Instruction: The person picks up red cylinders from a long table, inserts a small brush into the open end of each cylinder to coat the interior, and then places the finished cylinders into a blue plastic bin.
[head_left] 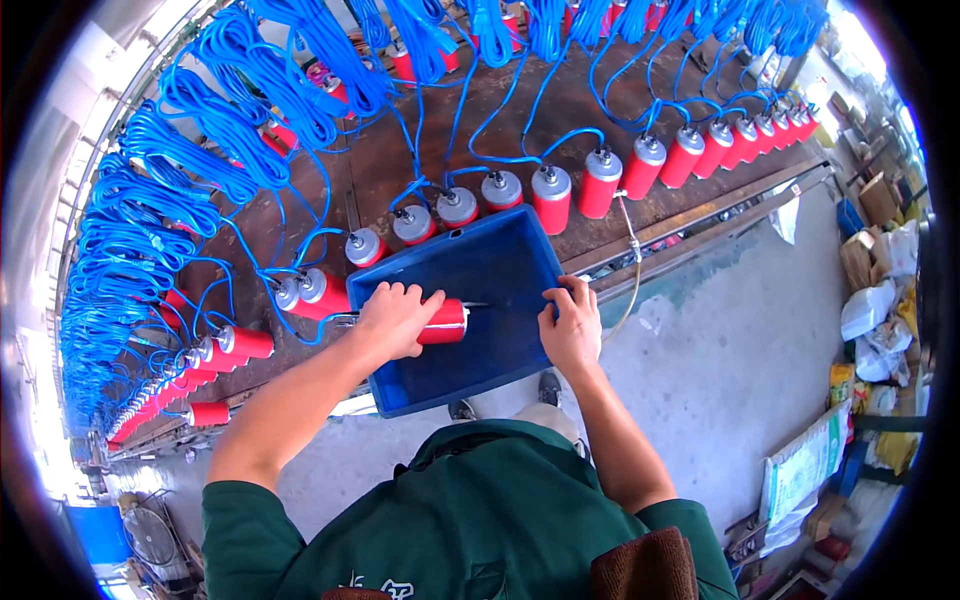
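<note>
My left hand [395,318] is closed around a red cylinder [444,322] with a pale end, lying sideways over the blue plastic tray [440,387]. A thin dark strip shows beside that pale end; I cannot make out what it is. A blue cable [325,325] runs near my left hand, and its end there is hidden. My right hand [574,330] grips the tray's right rim, fingers bent over the edge. The tray sits tilted at the front edge of the table, just in front of my body. Red cylinders with grey caps [551,198] stand right behind it.
Along the front of the brown table [400,140] stand several capped red cylinders [683,157]. Their blue cables are bundled in coils [150,240] at the back and left. A thin pale hose [636,270] hangs from the edge. Bags and boxes [870,310] lie at the right.
</note>
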